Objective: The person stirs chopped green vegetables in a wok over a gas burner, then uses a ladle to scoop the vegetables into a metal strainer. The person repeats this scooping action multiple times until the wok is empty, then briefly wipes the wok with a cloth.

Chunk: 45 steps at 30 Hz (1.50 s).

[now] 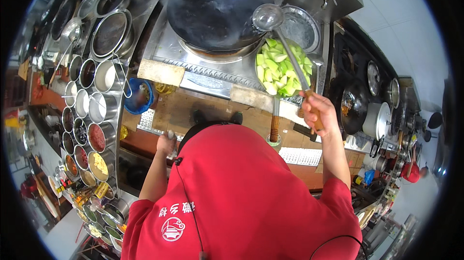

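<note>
My right hand (319, 112) grips the wooden handle of a long steel ladle (267, 17), whose bowl is over the right rim of a large steaming wok (217, 9). Below the ladle's shaft sits a container heaped with pale green vegetable chunks (279, 66). Behind it, a round metal basin (299, 27) is partly covered by the ladle. Low at my left side, my left hand (166, 144) is closed around a small greyish, cloth-like thing (172, 135), mostly hidden by the fingers.
Folded cloths (161, 72) lie along the stove's front edge. A second wooden handle (274, 129) juts out below the vegetables. At left stand several steel pots of seasonings (98, 136) and a blue-rimmed bin (139, 95). Another wok (353, 109) and a lidded pot (378, 120) are at right.
</note>
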{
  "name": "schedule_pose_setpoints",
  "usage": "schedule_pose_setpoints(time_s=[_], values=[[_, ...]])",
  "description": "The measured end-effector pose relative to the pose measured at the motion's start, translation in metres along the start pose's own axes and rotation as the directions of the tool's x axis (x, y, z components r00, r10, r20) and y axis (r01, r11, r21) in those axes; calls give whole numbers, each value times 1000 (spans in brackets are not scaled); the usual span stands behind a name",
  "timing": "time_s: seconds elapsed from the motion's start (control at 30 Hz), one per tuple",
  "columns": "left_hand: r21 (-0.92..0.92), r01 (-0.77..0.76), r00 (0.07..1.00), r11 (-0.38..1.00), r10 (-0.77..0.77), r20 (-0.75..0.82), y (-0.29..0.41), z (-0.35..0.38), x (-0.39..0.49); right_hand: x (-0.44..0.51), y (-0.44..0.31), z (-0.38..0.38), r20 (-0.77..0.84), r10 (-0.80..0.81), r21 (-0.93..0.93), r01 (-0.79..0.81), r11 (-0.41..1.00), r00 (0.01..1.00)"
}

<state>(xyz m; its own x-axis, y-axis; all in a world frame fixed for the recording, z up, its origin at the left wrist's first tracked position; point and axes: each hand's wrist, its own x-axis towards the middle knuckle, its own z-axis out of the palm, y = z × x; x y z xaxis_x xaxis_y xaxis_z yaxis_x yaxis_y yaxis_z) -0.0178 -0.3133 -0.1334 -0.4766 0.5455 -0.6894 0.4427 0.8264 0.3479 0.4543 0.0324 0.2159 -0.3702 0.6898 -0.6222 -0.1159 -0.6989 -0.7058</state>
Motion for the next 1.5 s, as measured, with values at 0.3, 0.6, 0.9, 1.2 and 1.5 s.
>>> schedule_pose_setpoints(time_s=[0.3,0.6,0.9,1.2,1.5], values=[[-924,239,850,300,394,348,95,-60,7,30,29,24,6,-220,-362,207,909,975],[-938,342,778,56,543,316,300,-147,95,-17,49,-35,-189,-427,-468,301,831,884],[-983,49,970,175,226,89,372,-132,85,-27,71,-39,-231,-409,-447,277,850,883],[-883,-309,947,353,30,-320,332,-168,7,27,93,4,-70,-321,-601,217,770,945],[-607,-473,846,638,138,-514,352,-225,-22,113,93,80,146,-352,-903,270,335,925]])
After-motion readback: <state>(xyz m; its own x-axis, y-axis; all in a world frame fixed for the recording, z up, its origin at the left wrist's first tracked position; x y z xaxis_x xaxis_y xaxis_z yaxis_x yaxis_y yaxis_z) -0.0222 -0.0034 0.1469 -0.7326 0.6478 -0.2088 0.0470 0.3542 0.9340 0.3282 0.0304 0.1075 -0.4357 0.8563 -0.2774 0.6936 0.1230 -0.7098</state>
